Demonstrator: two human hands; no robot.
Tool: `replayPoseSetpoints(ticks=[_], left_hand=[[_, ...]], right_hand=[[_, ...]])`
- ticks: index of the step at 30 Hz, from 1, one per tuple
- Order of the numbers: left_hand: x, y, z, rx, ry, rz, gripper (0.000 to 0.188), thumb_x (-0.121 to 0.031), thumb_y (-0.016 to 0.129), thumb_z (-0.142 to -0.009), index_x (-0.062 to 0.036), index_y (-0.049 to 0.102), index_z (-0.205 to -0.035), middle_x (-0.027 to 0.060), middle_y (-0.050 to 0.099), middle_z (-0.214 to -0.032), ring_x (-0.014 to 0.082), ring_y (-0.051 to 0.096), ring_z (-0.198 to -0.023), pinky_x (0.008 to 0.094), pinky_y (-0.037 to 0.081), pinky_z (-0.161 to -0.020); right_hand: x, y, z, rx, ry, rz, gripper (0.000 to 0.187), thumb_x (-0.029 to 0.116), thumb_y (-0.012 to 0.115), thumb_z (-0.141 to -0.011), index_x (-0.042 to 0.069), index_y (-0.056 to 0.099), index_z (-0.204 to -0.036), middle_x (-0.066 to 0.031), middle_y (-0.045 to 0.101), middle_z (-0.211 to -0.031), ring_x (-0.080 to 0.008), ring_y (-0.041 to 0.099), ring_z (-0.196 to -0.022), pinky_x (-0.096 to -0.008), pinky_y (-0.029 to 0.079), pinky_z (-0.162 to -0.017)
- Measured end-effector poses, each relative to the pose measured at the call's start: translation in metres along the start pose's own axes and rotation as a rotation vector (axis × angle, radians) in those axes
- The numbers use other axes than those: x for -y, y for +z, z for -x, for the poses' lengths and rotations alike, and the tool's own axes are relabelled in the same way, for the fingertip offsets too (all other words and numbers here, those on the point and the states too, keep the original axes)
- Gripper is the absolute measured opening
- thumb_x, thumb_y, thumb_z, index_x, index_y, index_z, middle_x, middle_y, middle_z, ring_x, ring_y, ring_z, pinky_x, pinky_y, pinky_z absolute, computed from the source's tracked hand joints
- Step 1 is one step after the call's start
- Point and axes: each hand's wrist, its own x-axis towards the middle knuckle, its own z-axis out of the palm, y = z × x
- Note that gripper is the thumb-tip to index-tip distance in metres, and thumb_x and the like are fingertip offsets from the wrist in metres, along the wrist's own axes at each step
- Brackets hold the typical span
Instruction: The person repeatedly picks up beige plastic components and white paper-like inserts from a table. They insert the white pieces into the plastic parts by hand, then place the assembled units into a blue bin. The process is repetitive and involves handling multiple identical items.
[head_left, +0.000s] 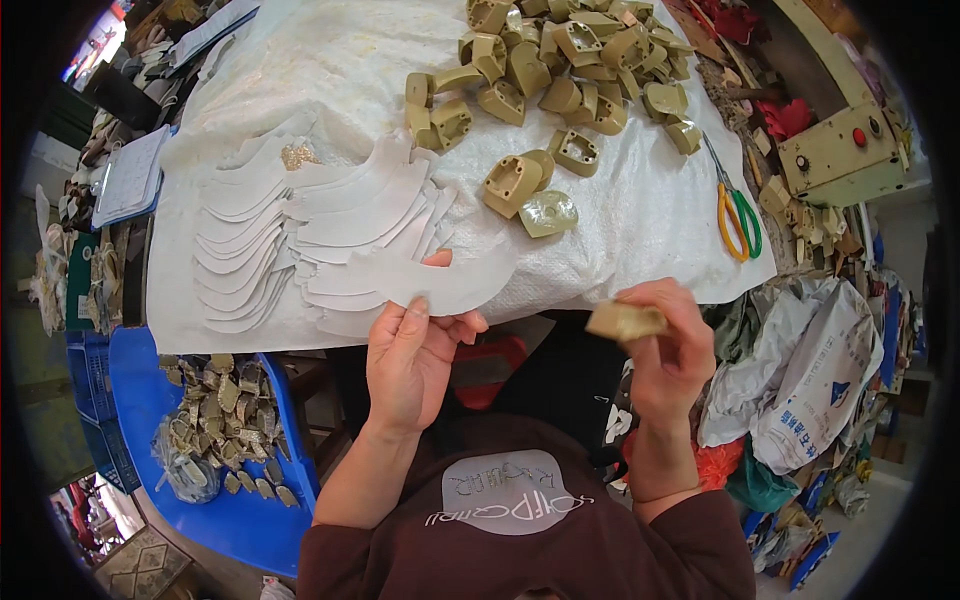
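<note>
My left hand (412, 360) pinches a white curved cut piece (455, 283) between thumb and fingers at the table's near edge. The piece's wide arc reaches right over the white sheet. Between the fingers of my right hand (672, 345) is a glossy tan shoe heel (625, 321), held off the table's front edge; the hand is slightly blurred. Overlapping rows of similar white cut pieces (245, 245) lie left of my left hand. Farther back sits a heap of tan shoe heels (590, 60), with a few loose ones (547, 213) nearer to me.
Scissors with orange and green handles (738, 222) lie at the table's right. A blue plastic seat (185, 510) at lower left bears a pile of patterned pieces (230, 410). A beige machine box with a red button (845, 150) stands far right, above plastic bags (800, 375).
</note>
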Motion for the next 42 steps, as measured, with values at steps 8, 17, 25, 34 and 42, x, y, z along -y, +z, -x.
replayPoseSetpoints(ticks=[8, 17, 25, 34, 42], left_hand=[[0.004, 0.019, 0.013, 0.047, 0.024, -0.039, 0.04, -0.016, 0.036, -0.1, 0.0089, 0.041, -0.13, 0.0184, 0.048, -0.13, 0.0251, 0.048, -0.119, 0.0382, 0.039, -0.1], [-0.001, 0.025, 0.019, 0.139, 0.038, -0.065, 0.04, -0.015, 0.035, -0.1, 0.0113, 0.039, -0.13, 0.021, 0.043, -0.135, 0.0258, 0.045, -0.124, 0.0381, 0.037, -0.105], [-0.001, 0.023, 0.029, 0.039, 0.008, -0.366, 0.045, -0.021, 0.04, -0.098, 0.0122, 0.04, -0.129, 0.0202, 0.047, -0.131, 0.0241, 0.05, -0.119, 0.0364, 0.041, -0.099], [-0.013, 0.015, 0.015, 0.072, 0.39, -0.694, 0.037, -0.01, 0.039, -0.095, 0.0125, 0.048, -0.123, 0.0201, 0.062, -0.114, 0.0214, 0.059, -0.104, 0.0303, 0.043, -0.094], [-0.036, 0.03, 0.017, -0.076, 0.603, -0.791, 0.027, -0.005, 0.036, -0.096, 0.0103, 0.057, -0.104, 0.0183, 0.067, -0.094, 0.0212, 0.065, -0.089, 0.0313, 0.049, -0.083]], right_hand=[[0.003, 0.062, -0.008, -0.043, -0.287, -0.248, 0.047, -0.015, 0.064, -0.071, 0.004, 0.053, -0.112, -0.0172, 0.058, -0.107, -0.0284, 0.061, -0.089, -0.0347, 0.052, -0.074], [-0.003, 0.075, -0.004, -0.105, -0.368, -0.191, 0.045, -0.014, 0.062, -0.068, 0.004, 0.057, -0.109, -0.0132, 0.059, -0.104, -0.0313, 0.057, -0.091, -0.0376, 0.051, -0.075], [-0.006, 0.078, -0.006, -0.131, -0.359, -0.154, 0.046, -0.01, 0.065, -0.064, 0.004, 0.057, -0.107, -0.0113, 0.059, -0.1, -0.0297, 0.056, -0.089, -0.0359, 0.049, -0.071], [-0.008, 0.073, -0.011, -0.104, -0.393, 0.154, 0.034, 0.007, 0.068, -0.063, 0.014, 0.062, -0.096, -0.0003, 0.059, -0.089, -0.0215, 0.046, -0.079, -0.0387, 0.028, -0.074], [-0.009, 0.053, -0.006, 0.148, -0.201, 0.458, 0.033, 0.004, 0.066, -0.063, 0.015, 0.065, -0.094, 0.0006, 0.049, -0.083, -0.0228, 0.048, -0.083, -0.0442, 0.026, -0.079]])
